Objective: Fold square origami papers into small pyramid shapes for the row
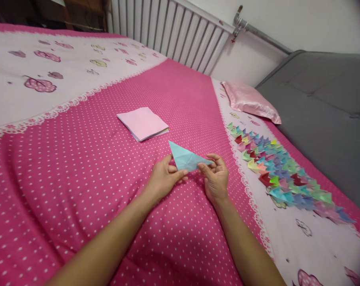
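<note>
A light blue sheet of origami paper (186, 157), folded into a triangle with crease lines, is held up between both hands over the bed. My left hand (167, 174) pinches its lower left edge, thumb in front and fingers behind. At the other end, my right hand (216, 174) grips the right corner between thumb and fingers. Just beyond the hands lies a stack of square paper (142, 124), pink on top with other colours at its edge. Fingers behind the blue paper are partly hidden.
Rows of small folded paper pieces (282, 171) in many colours stand on the right of the bed. Behind them are a pink pillow (251, 101) and a grey padded headboard (322, 103). A white radiator (174, 31) lines the wall. The pink dotted bedspread (87, 171) has wrinkles.
</note>
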`<state>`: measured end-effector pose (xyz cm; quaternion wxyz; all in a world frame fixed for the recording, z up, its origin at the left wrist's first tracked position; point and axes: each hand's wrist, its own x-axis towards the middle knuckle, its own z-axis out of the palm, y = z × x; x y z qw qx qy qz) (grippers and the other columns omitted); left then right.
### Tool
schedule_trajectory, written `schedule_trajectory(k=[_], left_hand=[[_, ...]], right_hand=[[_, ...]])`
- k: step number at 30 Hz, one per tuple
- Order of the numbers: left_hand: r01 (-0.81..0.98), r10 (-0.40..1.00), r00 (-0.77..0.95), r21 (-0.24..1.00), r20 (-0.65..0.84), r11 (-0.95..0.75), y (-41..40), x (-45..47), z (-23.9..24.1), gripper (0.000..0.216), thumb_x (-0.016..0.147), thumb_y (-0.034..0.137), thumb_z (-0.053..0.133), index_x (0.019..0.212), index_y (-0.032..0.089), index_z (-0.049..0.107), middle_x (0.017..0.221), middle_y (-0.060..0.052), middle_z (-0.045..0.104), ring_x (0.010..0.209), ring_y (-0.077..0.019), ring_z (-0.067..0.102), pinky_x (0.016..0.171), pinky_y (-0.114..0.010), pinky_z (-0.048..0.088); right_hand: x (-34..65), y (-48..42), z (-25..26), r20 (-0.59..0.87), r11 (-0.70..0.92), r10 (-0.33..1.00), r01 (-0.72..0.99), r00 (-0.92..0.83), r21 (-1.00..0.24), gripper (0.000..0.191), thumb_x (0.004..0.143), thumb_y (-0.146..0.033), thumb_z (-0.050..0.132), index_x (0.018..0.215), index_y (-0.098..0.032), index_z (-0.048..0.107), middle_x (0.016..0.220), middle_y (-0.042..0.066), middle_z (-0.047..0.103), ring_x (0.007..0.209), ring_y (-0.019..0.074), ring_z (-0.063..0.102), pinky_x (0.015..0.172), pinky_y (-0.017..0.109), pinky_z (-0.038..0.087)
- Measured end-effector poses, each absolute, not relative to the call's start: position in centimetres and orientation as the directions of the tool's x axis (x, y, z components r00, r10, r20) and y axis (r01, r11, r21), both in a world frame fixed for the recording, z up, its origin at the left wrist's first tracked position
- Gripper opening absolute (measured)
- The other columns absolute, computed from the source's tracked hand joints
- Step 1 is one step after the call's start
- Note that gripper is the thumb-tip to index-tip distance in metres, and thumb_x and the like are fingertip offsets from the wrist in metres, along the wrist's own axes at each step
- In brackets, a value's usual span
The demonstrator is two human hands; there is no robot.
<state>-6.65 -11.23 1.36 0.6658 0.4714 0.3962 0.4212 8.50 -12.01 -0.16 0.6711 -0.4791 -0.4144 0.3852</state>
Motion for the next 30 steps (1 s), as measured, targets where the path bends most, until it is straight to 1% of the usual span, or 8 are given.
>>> schedule_trajectory(k=[1,3,7,10,14,19,23,30], left_hand=[[-0.17,0.926,0.349,0.962,-0.145,0.215,-11.2,-6.6,1.4,0.039,0.068,0.02,0.065,0.105,0.009,0.06,0.068,-0.007,0.068,0.054,-0.0115,0.06,0.054,-0.023,0.045],[-0.149,0.917,0.365,0.962,-0.161,0.228,-11.3,-6.7,1.4,0.018,0.069,0.02,0.064,0.082,0.009,0.067,0.066,-0.007,0.068,0.053,-0.0095,0.057,0.054,-0.022,0.044],[-0.169,0.921,0.357,0.959,-0.156,0.227,-11.4,-6.8,1.3,0.013,0.067,0.023,0.065,0.068,0.01,0.067,0.061,-0.004,0.065,0.051,-0.0077,0.053,0.053,-0.02,0.04],[-0.183,0.922,0.367,0.962,-0.126,0.205,-11.3,-6.8,1.1,0.016,0.065,0.027,0.068,0.064,0.011,0.066,0.059,-0.003,0.064,0.05,-0.0067,0.05,0.05,-0.019,0.038],[-0.176,0.912,0.391,0.962,-0.127,0.21,-11.1,-6.8,0.9,0.018,0.064,0.028,0.067,0.065,0.01,0.066,0.058,-0.004,0.064,0.051,-0.0081,0.051,0.051,-0.021,0.039],[-0.144,0.911,0.391,0.968,-0.135,0.205,-11.1,-6.7,0.9,0.014,0.067,0.024,0.063,0.065,0.01,0.065,0.059,-0.004,0.064,0.051,-0.008,0.053,0.052,-0.021,0.04],[-0.14,0.917,0.371,0.967,-0.148,0.213,-11.2,-6.7,1.3,0.013,0.068,0.024,0.063,0.064,0.011,0.064,0.056,-0.003,0.063,0.05,-0.0084,0.053,0.053,-0.022,0.041],[-0.14,0.914,0.367,0.962,-0.171,0.236,-11.2,-6.9,1.5,0.011,0.067,0.022,0.064,0.063,0.012,0.065,0.055,-0.003,0.063,0.049,-0.009,0.053,0.053,-0.023,0.043]], right_hand=[[8.6,-12.0,-0.2,0.176,0.237,0.917,-0.135,0.357,-0.962,0.039,0.057,-0.024,0.077,0.089,-0.021,0.054,0.06,-0.006,0.059,0.053,0.008,0.056,0.054,0.02,0.047],[8.6,-12.0,-0.3,0.165,0.23,0.926,-0.158,0.34,-0.96,0.037,0.056,-0.025,0.078,0.087,-0.021,0.057,0.062,-0.005,0.06,0.055,0.0085,0.057,0.055,0.02,0.047],[8.2,-12.2,-0.4,0.187,0.214,0.957,-0.109,0.22,-0.971,0.028,0.053,-0.024,0.079,0.077,-0.019,0.064,0.066,-0.002,0.066,0.06,0.0121,0.06,0.058,0.024,0.05],[7.8,-12.5,-0.3,0.191,0.196,0.974,-0.026,0.125,-0.98,0.017,0.055,-0.026,0.078,0.067,-0.018,0.068,0.067,0.001,0.07,0.062,0.0158,0.063,0.062,0.029,0.052],[7.6,-12.5,-0.3,0.213,0.219,0.959,-0.013,0.185,-0.976,0.011,0.056,-0.025,0.077,0.063,-0.021,0.07,0.064,-0.001,0.07,0.057,0.0152,0.063,0.06,0.03,0.053],[7.9,-12.5,-0.5,0.235,0.238,0.938,0.017,0.254,-0.971,0.011,0.056,-0.025,0.077,0.063,-0.021,0.071,0.058,-0.002,0.068,0.05,0.0129,0.059,0.053,0.027,0.05],[8.4,-12.4,-0.6,0.211,0.205,0.921,0.054,0.327,-0.977,0.013,0.056,-0.027,0.077,0.057,-0.018,0.069,0.048,-0.003,0.062,0.043,0.01,0.052,0.045,0.023,0.043],[9.3,-11.9,-0.6,0.213,0.242,0.875,-0.011,0.435,-0.97,0.021,0.06,-0.035,0.074,0.057,-0.016,0.065,0.047,-0.004,0.056,0.043,0.0083,0.045,0.044,0.023,0.036]])
